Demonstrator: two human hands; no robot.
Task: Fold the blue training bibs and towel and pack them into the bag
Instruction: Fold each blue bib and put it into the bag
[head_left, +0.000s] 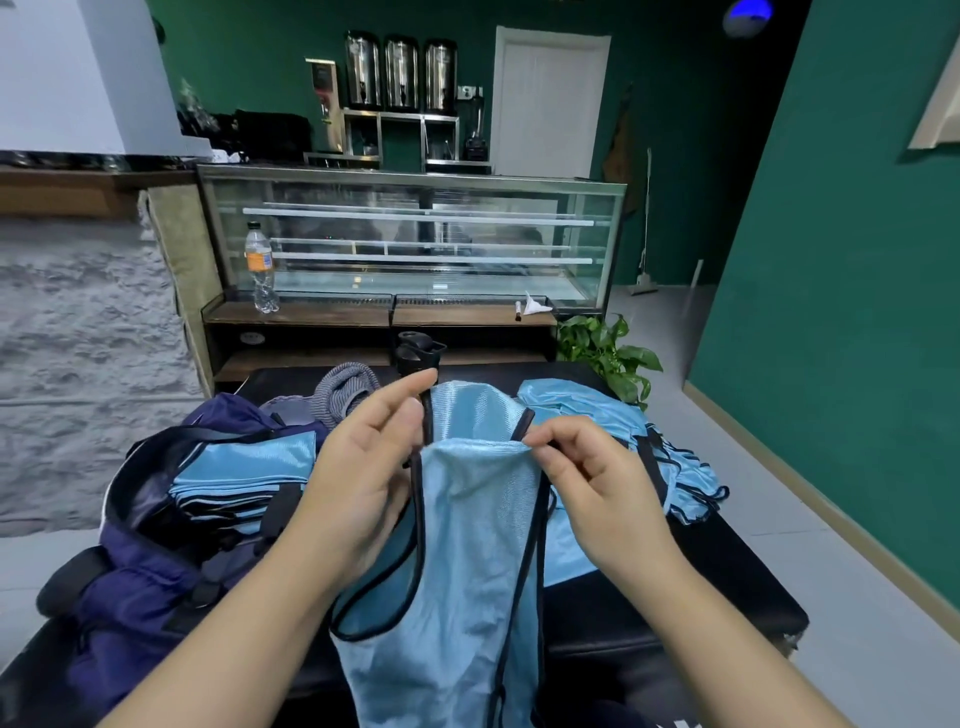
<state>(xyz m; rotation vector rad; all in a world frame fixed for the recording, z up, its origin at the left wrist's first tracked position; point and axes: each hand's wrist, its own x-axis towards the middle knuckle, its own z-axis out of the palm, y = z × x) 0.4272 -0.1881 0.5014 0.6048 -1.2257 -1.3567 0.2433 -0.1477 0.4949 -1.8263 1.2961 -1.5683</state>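
I hold a light blue training bib (467, 545) with black trim up over the black table (727, 582). My left hand (363, 483) pinches its left shoulder strap. My right hand (592, 488) pinches the right strap at the top edge. The bib hangs down toward me. To the left, a dark blue bag (135, 561) lies open with several folded blue bibs (244, 478) stacked inside. Loose blue bibs (623, 421) lie in a heap on the table's far right. A grey striped towel (345, 387) lies behind the bag.
A black bottle (418, 353) stands at the table's far edge. Beyond it is a glass display counter (415, 239) with a plastic bottle (260, 270) on its shelf. A green plant (613, 358) sits by the table's far right corner. Grey floor lies to the right.
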